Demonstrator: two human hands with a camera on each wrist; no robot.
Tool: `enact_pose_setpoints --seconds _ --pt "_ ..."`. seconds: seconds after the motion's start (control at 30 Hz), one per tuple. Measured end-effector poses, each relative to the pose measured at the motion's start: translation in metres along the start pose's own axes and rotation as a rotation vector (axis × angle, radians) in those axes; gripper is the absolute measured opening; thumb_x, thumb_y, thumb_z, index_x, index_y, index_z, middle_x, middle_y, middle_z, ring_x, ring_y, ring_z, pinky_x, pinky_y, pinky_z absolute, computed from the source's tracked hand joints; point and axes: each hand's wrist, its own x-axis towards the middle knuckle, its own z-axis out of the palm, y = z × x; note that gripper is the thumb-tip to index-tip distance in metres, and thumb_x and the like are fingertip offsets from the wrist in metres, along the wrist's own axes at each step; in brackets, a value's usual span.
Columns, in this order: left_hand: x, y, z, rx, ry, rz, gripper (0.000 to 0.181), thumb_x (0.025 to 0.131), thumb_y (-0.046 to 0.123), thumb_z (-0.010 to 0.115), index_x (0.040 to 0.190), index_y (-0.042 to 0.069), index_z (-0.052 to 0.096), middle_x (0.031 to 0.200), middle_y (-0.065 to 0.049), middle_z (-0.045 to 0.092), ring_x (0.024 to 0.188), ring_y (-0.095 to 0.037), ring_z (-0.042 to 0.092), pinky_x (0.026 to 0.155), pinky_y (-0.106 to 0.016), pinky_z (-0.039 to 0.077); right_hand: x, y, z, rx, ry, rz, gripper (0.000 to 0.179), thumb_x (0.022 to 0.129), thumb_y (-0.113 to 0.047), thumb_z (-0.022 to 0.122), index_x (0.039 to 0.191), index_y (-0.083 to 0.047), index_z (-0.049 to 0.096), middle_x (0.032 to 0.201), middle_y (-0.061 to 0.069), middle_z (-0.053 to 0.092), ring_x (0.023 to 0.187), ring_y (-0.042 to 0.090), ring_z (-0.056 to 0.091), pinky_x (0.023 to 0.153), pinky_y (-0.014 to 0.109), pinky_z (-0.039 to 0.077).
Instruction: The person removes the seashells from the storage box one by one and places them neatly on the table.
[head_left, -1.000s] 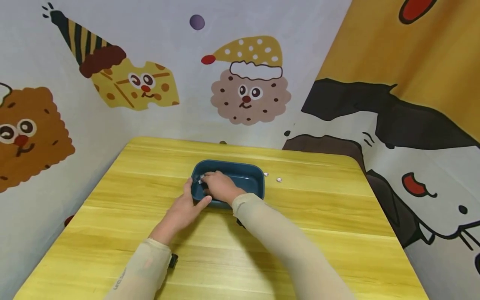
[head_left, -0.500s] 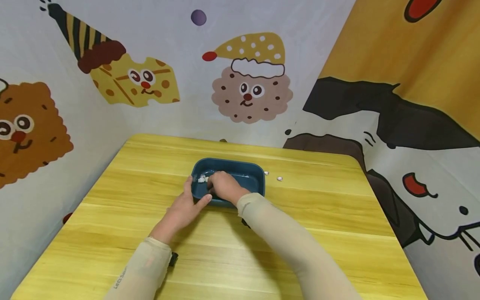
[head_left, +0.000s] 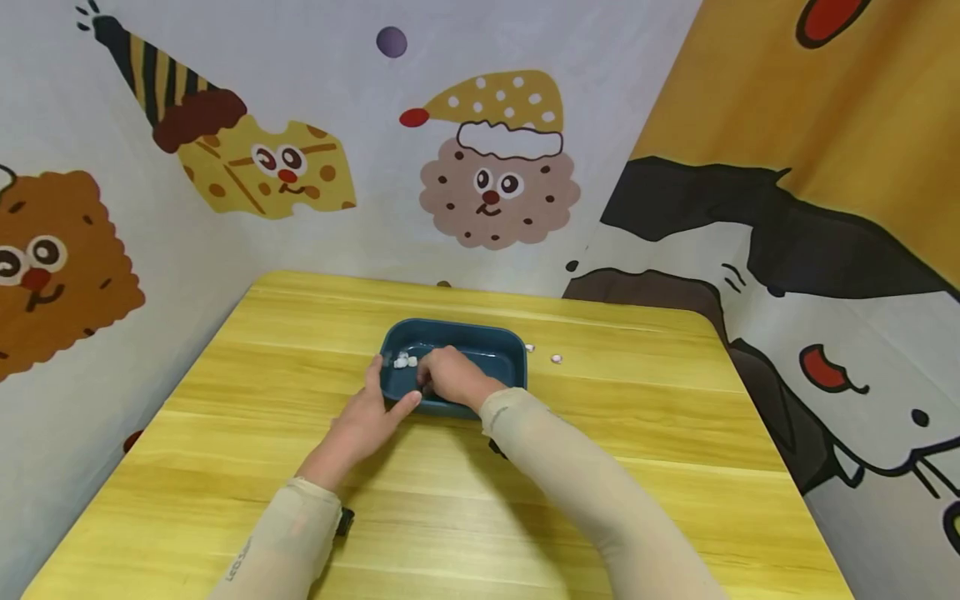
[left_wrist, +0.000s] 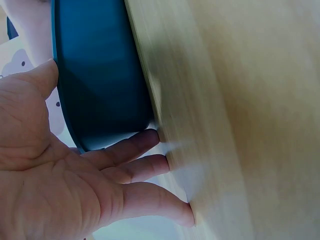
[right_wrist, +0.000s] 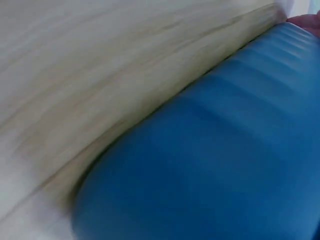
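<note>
A dark blue rectangular container (head_left: 471, 335) stands on the wooden table. My left hand (head_left: 362, 425) is at its near left corner, thumb on the near rim and fingers along the left end. In the left wrist view the left hand's fingers (left_wrist: 150, 200) look straight, their tips meeting the tabletop beside the wall. Inside, at the left end, sits a cluster of small white pieces (head_left: 405, 361). My right hand (head_left: 453, 375) reaches into the container just right of them, fingers bent downward. Its fingertips are hidden, and whether they hold anything cannot be seen.
Two small whitish pieces lie on the table (head_left: 637, 400) to the right of the container: one piece (head_left: 557, 359) apart from it, the other (head_left: 530, 347) close by its wall. Cartoon-printed cloth (head_left: 495, 192) stands behind the table's far edge.
My right hand has drawn rightward from the container's left end, leaving the white pieces there in plain sight. The left hand keeps its place at the corner.
</note>
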Motion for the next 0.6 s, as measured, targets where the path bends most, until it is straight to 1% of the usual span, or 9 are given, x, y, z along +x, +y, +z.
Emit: enact_pose_setpoints --seconds 0.1,0.17,0.23,0.3,0.4,0.47,0.53,0.6 --pt "0.001 0.001 0.0 0.008 -0.005 -0.01 0.108 0.105 0.071 0.048 0.171 0.011 -0.015 0.162 -0.04 0.04 0.144 -0.056 0.05 0.11 -0.08 0.039 -0.009 0.004 -0.01 0.006 0.066 -0.03 0.01 0.103 -0.017 0.074 0.108 -0.017 0.083 0.108 -0.002 0.08 0.099 0.013 0.074 0.088 0.029 0.062" --pt "0.002 0.002 0.001 0.009 -0.008 -0.012 0.11 0.104 0.074 0.047 0.171 0.011 -0.014 0.162 -0.039 0.041 0.145 -0.056 0.05 0.11 -0.08 0.04 -0.02 0.007 -0.025 0.017 0.119 -0.037 0.013 0.104 -0.019 0.072 0.112 -0.016 0.082 0.112 -0.001 0.08 0.102 0.014 0.075 0.09 0.031 0.062" --pt "0.003 0.003 0.002 0.012 -0.009 -0.013 0.113 0.102 0.078 0.045 0.171 0.011 -0.014 0.164 -0.037 0.04 0.147 -0.055 0.048 0.112 -0.082 0.036 -0.031 0.013 -0.044 0.04 0.189 -0.034 0.015 0.104 -0.019 0.071 0.115 -0.014 0.08 0.112 0.0 0.08 0.1 0.016 0.075 0.089 0.033 0.063" --pt "0.003 0.003 0.003 0.012 -0.01 -0.016 0.114 0.1 0.08 0.045 0.171 0.012 -0.014 0.166 -0.036 0.037 0.15 -0.055 0.045 0.115 -0.083 0.032 -0.042 0.024 -0.062 0.065 0.26 -0.022 0.015 0.106 -0.021 0.069 0.115 -0.014 0.079 0.111 0.001 0.08 0.097 0.017 0.075 0.087 0.035 0.063" --pt "0.003 0.005 0.003 0.024 -0.009 -0.025 0.115 0.1 0.081 0.043 0.171 0.014 -0.016 0.168 -0.034 0.034 0.152 -0.055 0.041 0.116 -0.085 0.025 -0.057 0.051 -0.085 0.1 0.363 0.016 0.014 0.105 -0.021 0.07 0.112 -0.011 0.078 0.109 0.004 0.08 0.095 0.02 0.074 0.088 0.039 0.062" --pt "0.003 0.006 0.002 0.031 -0.011 -0.034 0.113 0.102 0.079 0.044 0.171 0.014 -0.017 0.168 -0.034 0.033 0.152 -0.056 0.04 0.116 -0.086 0.023 -0.067 0.074 -0.092 0.131 0.401 0.067 0.014 0.104 -0.02 0.071 0.111 -0.01 0.079 0.11 0.006 0.081 0.094 0.023 0.073 0.088 0.041 0.061" --pt "0.002 0.006 0.002 0.04 -0.012 -0.042 0.112 0.103 0.077 0.045 0.17 0.014 -0.018 0.168 -0.034 0.033 0.152 -0.056 0.04 0.116 -0.087 0.022 -0.076 0.098 -0.094 0.179 0.403 0.138 0.015 0.104 -0.019 0.072 0.111 -0.008 0.08 0.111 0.008 0.081 0.094 0.026 0.073 0.087 0.043 0.062" --pt "0.001 0.006 0.002 0.043 -0.016 -0.048 0.111 0.104 0.075 0.045 0.17 0.013 -0.019 0.169 -0.034 0.032 0.152 -0.056 0.04 0.116 -0.087 0.022 -0.084 0.12 -0.09 0.207 0.37 0.207 0.017 0.104 -0.017 0.072 0.114 -0.007 0.08 0.112 0.01 0.08 0.093 0.027 0.073 0.084 0.043 0.062"
